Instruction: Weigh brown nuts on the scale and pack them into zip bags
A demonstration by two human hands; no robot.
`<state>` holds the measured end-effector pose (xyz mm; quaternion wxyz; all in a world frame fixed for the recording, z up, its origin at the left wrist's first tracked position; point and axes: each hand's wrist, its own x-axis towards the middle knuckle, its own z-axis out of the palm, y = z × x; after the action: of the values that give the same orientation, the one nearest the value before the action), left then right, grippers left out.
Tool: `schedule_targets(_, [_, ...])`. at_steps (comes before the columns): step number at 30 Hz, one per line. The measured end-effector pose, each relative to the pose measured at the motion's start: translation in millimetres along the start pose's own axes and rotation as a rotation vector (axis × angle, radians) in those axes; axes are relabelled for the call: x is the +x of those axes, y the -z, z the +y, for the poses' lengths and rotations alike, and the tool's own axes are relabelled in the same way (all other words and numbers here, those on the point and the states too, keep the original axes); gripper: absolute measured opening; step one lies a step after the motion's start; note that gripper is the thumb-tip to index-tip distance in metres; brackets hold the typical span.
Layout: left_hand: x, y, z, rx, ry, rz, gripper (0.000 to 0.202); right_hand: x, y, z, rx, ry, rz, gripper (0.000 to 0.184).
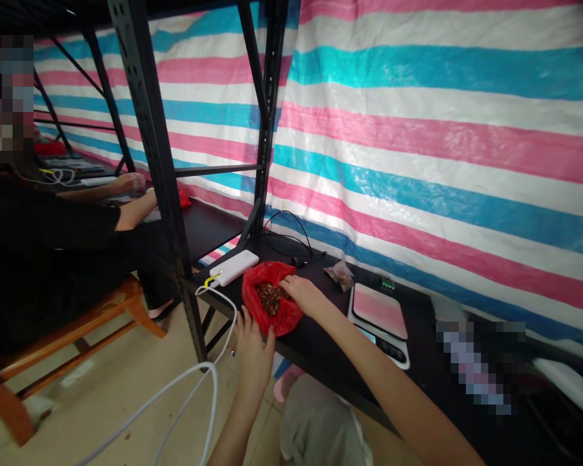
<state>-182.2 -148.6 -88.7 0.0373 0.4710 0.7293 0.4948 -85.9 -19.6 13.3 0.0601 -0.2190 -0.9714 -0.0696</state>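
Observation:
A red plastic bag (pixel 252 288) full of small brown pieces (pixel 271 299) lies open on the black shelf (pixel 320 349). My left hand (pixel 253 346) holds the bag's near edge, fingers curled on the plastic. My right hand (pixel 301 292) reaches into the bag's mouth from the right, its fingertips bent down onto the brown pieces. A small clear packet (pixel 341 277) of the same brown stuff lies just right of my right hand. A white digital scale (pixel 379 314) with a pink-reflecting platform sits further right.
A white power bank (pixel 234 266) with a white cable (pixel 208 382) lies left of the bag. Black metal rack posts (pixel 150 149) rise in front. A striped tarp (pixel 418 142) hangs behind. Another person in black (pixel 43 252) sits at left on a wooden bench (pixel 72 330).

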Motion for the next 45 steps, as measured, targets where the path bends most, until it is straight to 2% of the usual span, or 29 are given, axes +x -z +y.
schedule_targets(3, [3, 4.3, 7, -0.011, 0.026, -0.043, 0.044, 1, 2, -5, -0.039, -0.009, -0.061, 0.027])
schedule_targets(5, [6, 6.6, 13, -0.106, 0.123, -0.052, 0.043, 0, 4, -7, -0.005, -0.012, -0.065, 0.029])
schedule_targets(9, [13, 4.2, 26, -0.406, 0.308, -0.054, 0.041, -4, 3, -10, 0.138, 0.000, 0.009, 0.032])
schedule_targets(13, [19, -3.6, 35, -0.604, 0.379, 0.066, 0.041, -4, -6, -11, 0.348, -0.026, 0.140, 0.038])
schedule_targets(17, [24, -7.0, 39, -0.631, 0.360, 0.097, 0.043, 2, -21, -7, 0.520, -0.106, 0.236, 0.043])
schedule_targets(22, [31, -6.5, 37, -0.670, 0.310, 0.082, 0.046, 8, -42, -4, 0.903, -0.168, 0.309, 0.045])
schedule_targets(26, [28, -7.1, 31, -0.714, 0.403, 0.096, 0.049, 12, -52, -7, 1.140, -0.267, 0.373, 0.041])
schedule_targets(31, [21, -7.6, 27, -0.737, 0.498, 0.150, 0.055, 12, -53, -6, 1.269, -0.309, 0.458, 0.032])
schedule_targets(34, [18, -15.4, 27, -0.801, 0.485, 0.151, 0.060, 6, -49, -1, 1.338, -0.335, 0.475, 0.031])
schedule_targets(36, [17, -23.4, 28, -0.840, 0.456, 0.111, 0.060, -2, -43, 6, 1.356, -0.351, 0.505, 0.032])
schedule_targets(39, [10, -29.9, 36, -0.771, 0.389, 0.069, 0.060, -21, -31, 22, 1.292, -0.406, 0.586, 0.034])
schedule_targets(41, [3, -25.4, 45, -0.630, 0.293, 0.155, 0.063, -38, -21, 37, 1.228, -0.485, 0.660, 0.037])
schedule_targets(43, [-4, -14.5, 57, -0.454, 0.152, 0.305, 0.067, -61, -13, 53, 1.177, -0.574, 0.739, 0.040])
schedule_targets(45, [-6, -1.9, 66, -0.300, -0.001, 0.390, 0.070, -88, -7, 70, 1.125, -0.651, 0.805, 0.039])
